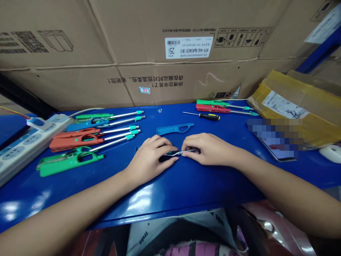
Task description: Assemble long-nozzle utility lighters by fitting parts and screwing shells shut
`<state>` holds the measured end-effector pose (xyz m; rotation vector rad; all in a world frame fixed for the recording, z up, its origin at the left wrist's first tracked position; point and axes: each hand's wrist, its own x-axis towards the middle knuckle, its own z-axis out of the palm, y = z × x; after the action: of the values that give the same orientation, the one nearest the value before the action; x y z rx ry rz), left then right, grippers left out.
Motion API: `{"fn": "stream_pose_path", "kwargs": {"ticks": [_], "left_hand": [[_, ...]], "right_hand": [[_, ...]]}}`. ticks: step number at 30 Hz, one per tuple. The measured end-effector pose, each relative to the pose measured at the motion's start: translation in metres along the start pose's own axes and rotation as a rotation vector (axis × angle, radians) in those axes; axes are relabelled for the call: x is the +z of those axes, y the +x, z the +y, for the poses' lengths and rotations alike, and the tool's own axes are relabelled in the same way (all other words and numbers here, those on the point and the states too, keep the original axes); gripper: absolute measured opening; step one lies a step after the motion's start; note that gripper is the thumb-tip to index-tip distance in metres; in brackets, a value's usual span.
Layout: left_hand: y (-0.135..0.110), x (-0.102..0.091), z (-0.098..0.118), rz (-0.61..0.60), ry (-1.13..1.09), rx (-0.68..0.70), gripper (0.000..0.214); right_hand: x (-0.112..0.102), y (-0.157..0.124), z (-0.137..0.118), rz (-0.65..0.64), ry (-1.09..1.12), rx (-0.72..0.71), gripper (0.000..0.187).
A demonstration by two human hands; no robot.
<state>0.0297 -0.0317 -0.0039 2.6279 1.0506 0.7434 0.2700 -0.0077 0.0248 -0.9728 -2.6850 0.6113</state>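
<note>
My left hand (150, 156) and my right hand (206, 147) meet at the middle of the blue table (186, 185). Both are closed on a thin metal rod (178, 153) that runs between them, attached to a dark part mostly hidden under my left palm. Just beyond my hands lies a blue plastic handle shell (174, 128), flat and apart from both hands. A black-and-yellow screwdriver (205, 116) rests a little farther back.
Several long-nozzle lighters, green (69, 161), orange (76, 139) and blue (87, 124), lie in a row at the left. Two more lighters (222, 106) lie at the back right. A white power strip (23, 145) sits far left. Cardboard boxes (149, 53) wall off the back; a taped parcel (295, 106) is right.
</note>
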Motion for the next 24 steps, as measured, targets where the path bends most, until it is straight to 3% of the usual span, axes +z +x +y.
{"fn": "stream_pose_path", "kwargs": {"ticks": [16, 24], "left_hand": [[0.0009, 0.0040, -0.0007, 0.029, -0.072, 0.011, 0.022], [0.0007, 0.0032, -0.0003, 0.022, -0.069, 0.006, 0.023]], "right_hand": [[0.0029, 0.0018, 0.0076, 0.027, -0.056, -0.052, 0.017], [0.0034, 0.0009, 0.0065, 0.031, -0.138, 0.000, 0.021]]}}
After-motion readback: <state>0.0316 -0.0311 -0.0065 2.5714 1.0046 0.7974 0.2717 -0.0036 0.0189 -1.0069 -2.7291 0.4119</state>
